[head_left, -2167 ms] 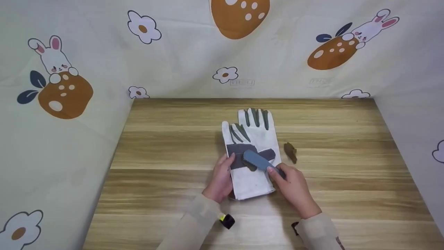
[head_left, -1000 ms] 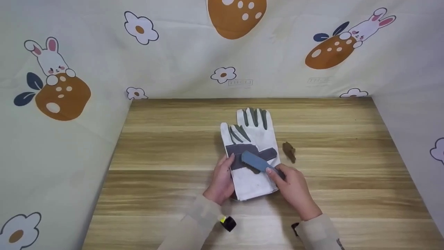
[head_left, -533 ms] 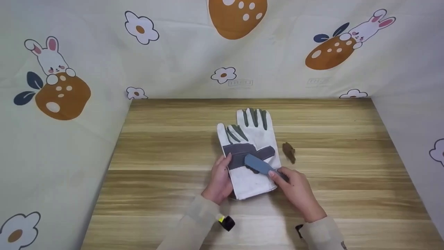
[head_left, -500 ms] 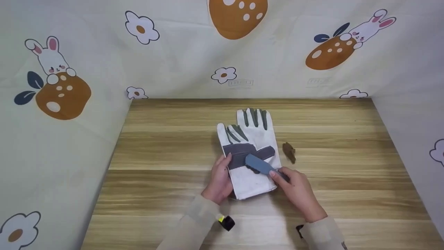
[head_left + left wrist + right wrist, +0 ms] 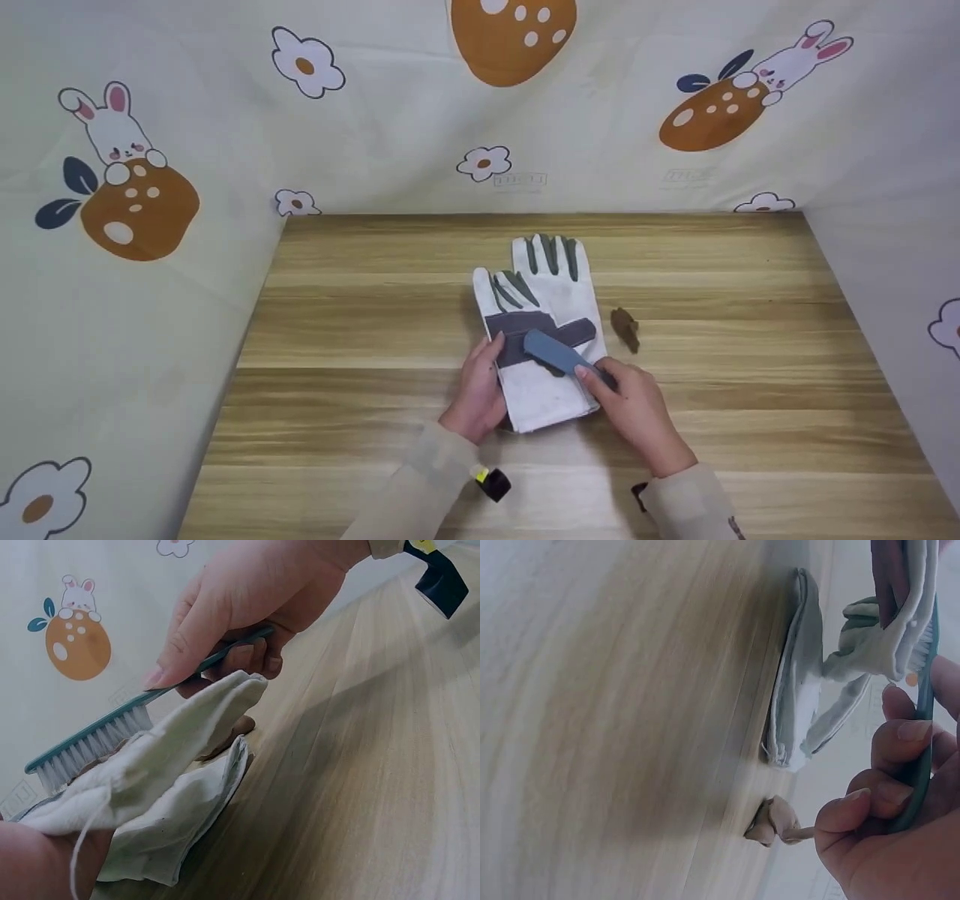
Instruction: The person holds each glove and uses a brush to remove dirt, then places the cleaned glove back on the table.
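In the head view my left hand [image 5: 480, 386] holds the upper work glove [image 5: 544, 397] by its left edge, thumb on top. This white glove has grey patches and green finger strips. The left wrist view shows its cuff raised above the second glove [image 5: 161, 840], which lies on the table. My right hand [image 5: 637, 401] grips the handle of a blue-green brush [image 5: 555, 352]. The brush's pale bristles [image 5: 97, 746] face down against the upper glove, with something brown partly hidden beside them. Right of the gloves lies a brown, lumpy piece [image 5: 625, 330].
The wood-grain table [image 5: 360, 315] extends on both sides of the gloves. Pale sheeting [image 5: 390, 112] with rabbit and flower prints encloses its back and sides. A black device [image 5: 493, 485] sits at the left wrist.
The brush has shifted slightly up and left over the glove since half a second ago, after a small move down and right. The left hand and glove have shifted slightly. Both grips are unchanged.
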A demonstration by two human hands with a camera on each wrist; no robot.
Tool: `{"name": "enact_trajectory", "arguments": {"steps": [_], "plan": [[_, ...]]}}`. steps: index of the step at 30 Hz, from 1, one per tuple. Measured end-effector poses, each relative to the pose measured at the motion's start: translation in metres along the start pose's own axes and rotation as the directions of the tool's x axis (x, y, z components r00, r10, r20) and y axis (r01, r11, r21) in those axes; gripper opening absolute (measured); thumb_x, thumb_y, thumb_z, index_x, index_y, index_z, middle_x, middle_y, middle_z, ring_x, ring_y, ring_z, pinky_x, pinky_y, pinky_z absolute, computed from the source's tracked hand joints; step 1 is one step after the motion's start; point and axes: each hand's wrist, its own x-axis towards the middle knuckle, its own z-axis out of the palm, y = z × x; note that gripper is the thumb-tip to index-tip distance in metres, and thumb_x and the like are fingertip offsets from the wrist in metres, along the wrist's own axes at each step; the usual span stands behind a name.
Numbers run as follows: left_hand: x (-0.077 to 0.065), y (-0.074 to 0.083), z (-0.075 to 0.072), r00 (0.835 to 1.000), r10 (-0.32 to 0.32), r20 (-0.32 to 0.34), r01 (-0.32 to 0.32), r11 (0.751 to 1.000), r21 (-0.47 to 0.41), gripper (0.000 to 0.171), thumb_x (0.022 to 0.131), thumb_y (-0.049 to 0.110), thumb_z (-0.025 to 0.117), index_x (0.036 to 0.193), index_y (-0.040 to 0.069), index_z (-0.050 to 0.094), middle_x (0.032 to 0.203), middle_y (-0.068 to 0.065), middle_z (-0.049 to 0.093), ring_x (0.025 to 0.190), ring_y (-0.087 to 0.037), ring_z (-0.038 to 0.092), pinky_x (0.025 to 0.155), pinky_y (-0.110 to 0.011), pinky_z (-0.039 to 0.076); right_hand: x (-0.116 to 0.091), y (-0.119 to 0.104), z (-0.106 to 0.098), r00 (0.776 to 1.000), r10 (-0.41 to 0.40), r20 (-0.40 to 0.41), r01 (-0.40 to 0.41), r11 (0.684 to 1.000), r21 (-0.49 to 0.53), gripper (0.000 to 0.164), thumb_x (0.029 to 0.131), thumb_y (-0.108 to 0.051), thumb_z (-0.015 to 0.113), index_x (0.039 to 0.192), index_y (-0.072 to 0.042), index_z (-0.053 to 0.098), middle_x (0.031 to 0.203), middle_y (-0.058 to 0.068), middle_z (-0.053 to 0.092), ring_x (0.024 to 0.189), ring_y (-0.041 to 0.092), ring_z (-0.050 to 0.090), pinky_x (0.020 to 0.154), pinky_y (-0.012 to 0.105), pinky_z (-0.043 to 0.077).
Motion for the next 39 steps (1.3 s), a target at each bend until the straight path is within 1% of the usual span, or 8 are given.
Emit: {"name": "enact_trajectory", "arguments": {"steps": [4, 9, 16, 21, 27, 32, 34, 39], "plan": [[-0.001, -0.002, -0.001, 1.000, -0.003, 0.012, 0.003, 1.000, 0.001, 0.048, 0.110, 0.026, 0.033, 0.153, 0.005, 0.031, 0.134, -0.009, 0.064, 0.112, -0.016, 0.065, 0.098, -0.034, 0.054, 0.000, -0.002, 0.001, 1.000, -0.018, -0.006, 0.018, 1.000, -0.017, 0.030, 0.098, -0.045, 0.064, 0.093, -0.016, 0.070, 0.076, 0.001, 0.057, 0.076, 0.019, 0.051, 0.068, 0.030, 0.041], [0.000, -0.003, -0.001, 0.999, -0.020, 0.036, 0.020, 1.000, -0.006, 0.048, 0.110, 0.027, 0.031, 0.154, 0.008, 0.030, 0.146, -0.013, 0.055, 0.118, -0.016, 0.062, 0.102, -0.035, 0.051, 0.002, -0.003, 0.002, 0.999, -0.031, -0.015, 0.031, 0.999, -0.035, 0.029, 0.098, -0.044, 0.064, 0.091, -0.016, 0.070, 0.075, 0.001, 0.056, 0.076, 0.019, 0.050, 0.068, 0.030, 0.040], [0.001, -0.003, 0.001, 0.999, -0.028, 0.025, 0.028, 1.000, 0.006, 0.051, 0.110, 0.028, 0.029, 0.158, 0.012, 0.025, 0.158, -0.015, 0.043, 0.125, -0.017, 0.058, 0.108, -0.035, 0.047, 0.007, -0.005, 0.004, 0.999, -0.041, -0.019, 0.040, 0.998, -0.051, 0.032, 0.098, -0.045, 0.064, 0.094, -0.015, 0.070, 0.076, 0.001, 0.057, 0.075, 0.019, 0.051, 0.068, 0.031, 0.040], [0.001, -0.004, 0.001, 0.999, -0.041, -0.015, 0.041, 0.999, 0.006, 0.050, 0.110, 0.027, 0.031, 0.157, 0.012, 0.027, 0.154, -0.016, 0.047, 0.121, -0.018, 0.061, 0.105, -0.035, 0.049, 0.009, -0.009, 0.006, 0.999, -0.037, -0.028, 0.036, 0.998, -0.056, 0.031, 0.098, -0.045, 0.064, 0.091, -0.015, 0.070, 0.075, 0.001, 0.057, 0.074, 0.019, 0.050, 0.068, 0.031, 0.040], [0.000, -0.004, -0.001, 0.999, -0.033, -0.007, 0.033, 0.999, 0.007, 0.051, 0.110, 0.027, 0.031, 0.157, 0.009, 0.025, 0.156, -0.017, 0.045, 0.125, -0.019, 0.059, 0.109, -0.035, 0.047, 0.012, -0.013, 0.009, 0.999, -0.034, -0.038, 0.032, 0.999, -0.041, 0.034, 0.097, -0.047, 0.064, 0.090, -0.013, 0.069, 0.073, 0.002, 0.055, 0.073, 0.020, 0.050, 0.067, 0.031, 0.039], [0.001, 0.002, -0.005, 1.000, -0.015, -0.001, 0.015, 1.000, -0.016, 0.049, 0.110, 0.027, 0.034, 0.154, 0.007, 0.030, 0.138, -0.010, 0.061, 0.116, -0.018, 0.064, 0.103, -0.036, 0.051, 0.010, -0.012, 0.004, 0.999, -0.024, -0.044, 0.026, 0.998, 0.058, 0.035, 0.096, -0.048, 0.065, 0.093, -0.013, 0.070, 0.076, 0.003, 0.057, 0.074, 0.019, 0.052, 0.065, 0.029, 0.041], [0.001, 0.006, -0.008, 1.000, -0.013, 0.009, 0.014, 1.000, -0.022, 0.049, 0.110, 0.026, 0.034, 0.154, 0.007, 0.031, 0.134, -0.007, 0.063, 0.116, -0.018, 0.064, 0.103, -0.035, 0.051, 0.008, -0.009, 0.000, 0.996, -0.060, -0.060, 0.065, 0.994, 0.084, 0.034, 0.096, -0.047, 0.066, 0.091, -0.014, 0.070, 0.076, 0.002, 0.057, 0.074, 0.018, 0.052, 0.065, 0.028, 0.041], [0.001, 0.014, -0.011, 0.997, -0.060, 0.045, 0.060, 0.998, 0.006, 0.049, 0.110, 0.025, 0.033, 0.157, 0.009, 0.030, 0.153, -0.013, 0.049, 0.132, -0.022, 0.055, 0.114, -0.039, 0.043, 0.007, 0.004, -0.014, 0.983, -0.177, -0.054, 0.179, 0.984, 0.020, 0.024, 0.094, -0.041, 0.071, 0.086, -0.018, 0.072, 0.077, -0.003, 0.059, 0.076, 0.015, 0.051, 0.068, 0.027, 0.040]]}}
